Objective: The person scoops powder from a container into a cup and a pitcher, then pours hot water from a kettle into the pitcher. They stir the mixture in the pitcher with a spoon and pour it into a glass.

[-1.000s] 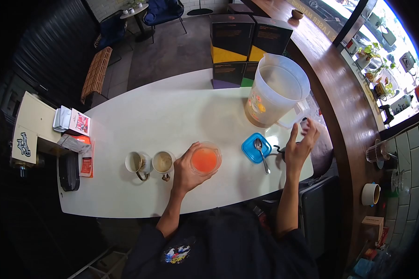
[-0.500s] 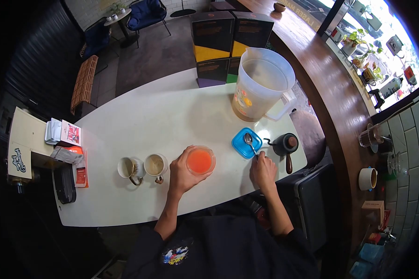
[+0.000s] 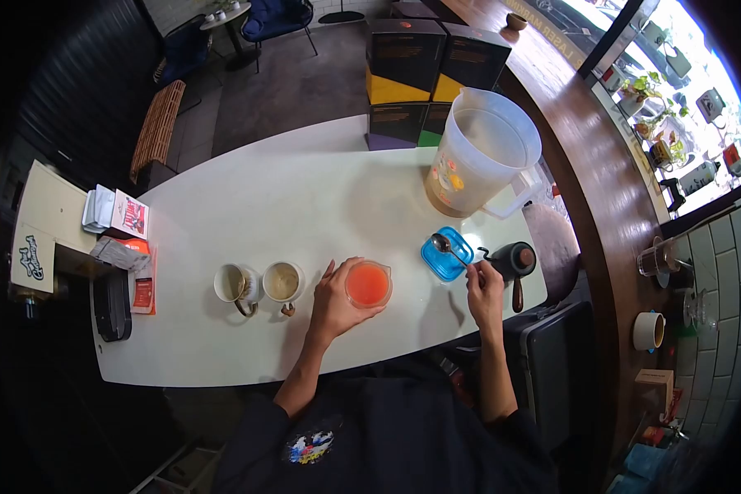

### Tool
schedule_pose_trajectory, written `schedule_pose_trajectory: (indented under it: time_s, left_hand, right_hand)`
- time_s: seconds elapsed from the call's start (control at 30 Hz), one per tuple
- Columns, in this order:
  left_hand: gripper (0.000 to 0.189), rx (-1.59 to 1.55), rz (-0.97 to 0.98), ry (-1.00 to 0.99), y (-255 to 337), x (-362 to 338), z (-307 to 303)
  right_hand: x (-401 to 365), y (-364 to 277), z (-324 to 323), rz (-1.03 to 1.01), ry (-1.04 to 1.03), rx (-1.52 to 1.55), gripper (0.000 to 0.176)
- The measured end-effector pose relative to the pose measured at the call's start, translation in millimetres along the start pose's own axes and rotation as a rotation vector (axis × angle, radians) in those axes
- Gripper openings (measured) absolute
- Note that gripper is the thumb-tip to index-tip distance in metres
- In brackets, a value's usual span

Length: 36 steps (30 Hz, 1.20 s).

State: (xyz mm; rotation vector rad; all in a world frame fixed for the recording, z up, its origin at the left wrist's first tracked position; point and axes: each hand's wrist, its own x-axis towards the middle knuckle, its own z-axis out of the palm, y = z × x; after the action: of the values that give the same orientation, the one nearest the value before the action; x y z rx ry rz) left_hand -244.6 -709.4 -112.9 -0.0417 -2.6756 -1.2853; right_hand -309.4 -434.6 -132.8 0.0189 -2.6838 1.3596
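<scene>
My left hand point(image 3: 337, 298) is wrapped round a clear glass of orange-red drink point(image 3: 368, 285) on the white table. In my right hand point(image 3: 486, 290) is the handle of a metal spoon point(image 3: 454, 249), its bowl raised over a blue lidded or shallow square container point(image 3: 447, 265). Right of that hand stands a dark pot with a wooden handle point(image 3: 514, 259). A large translucent plastic pitcher point(image 3: 469, 177) rises behind the container. Two mugs, one at the left point(image 3: 235, 284) and another closer to the glass point(image 3: 282, 282), sit left of my left hand.
Black boxes with yellow bands point(image 3: 403, 66) are stacked behind the table's far edge. At the left end are a cream machine point(image 3: 45, 239), cards and packets point(image 3: 132, 218). A wooden counter point(image 3: 580, 156) curves along the right, with a white cup point(image 3: 649, 330) on it.
My right hand has lifted the spoon up from the blue container. The whole view has shifted slightly, so the table things appear further right. My left hand stays on the glass.
</scene>
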Motion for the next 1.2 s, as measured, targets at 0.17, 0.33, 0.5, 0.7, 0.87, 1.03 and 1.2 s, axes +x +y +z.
schedule_pose_trajectory:
  time_s: [0.17, 0.33, 0.5, 0.7, 0.87, 1.03, 1.2]
  left_hand:
    - [0.083, 0.042, 0.012, -0.005, -7.6, -3.3, 4.3]
    - [0.088, 0.022, -0.005, 0.009, -14.6, -6.2, 10.1]
    - [0.095, 0.019, -0.008, 0.008, -21.0, -9.6, 15.0]
    - [0.092, -0.043, -0.072, -0.01, -16.8, -10.2, 12.8]
    - [0.087, -0.076, -0.011, 0.038, -28.2, -15.2, 22.7]
    - [0.086, -0.099, -0.027, 0.03, -28.0, -15.5, 21.8]
    - [0.085, -0.108, -0.042, 0.052, -26.4, -16.1, 23.6]
  right_hand:
    - [-14.6, -78.7, -27.3, -0.055, -0.095, 0.084, 0.02]
    - [-33.0, -116.6, -6.3, -0.215, -0.228, 0.117, 0.007]
    - [-33.7, -113.5, 39.4, -0.345, -0.288, 0.021, 0.009]
    - [-21.2, -106.5, 65.8, -0.408, -0.356, -0.078, 0.014]
    - [-12.9, -108.9, 74.6, -0.412, -0.384, -0.045, 0.014]
    - [-18.8, -109.9, 68.7, -0.508, -0.538, -0.072, 0.01]
    - [-15.0, -109.3, 60.6, -0.507, -0.475, -0.119, 0.011]
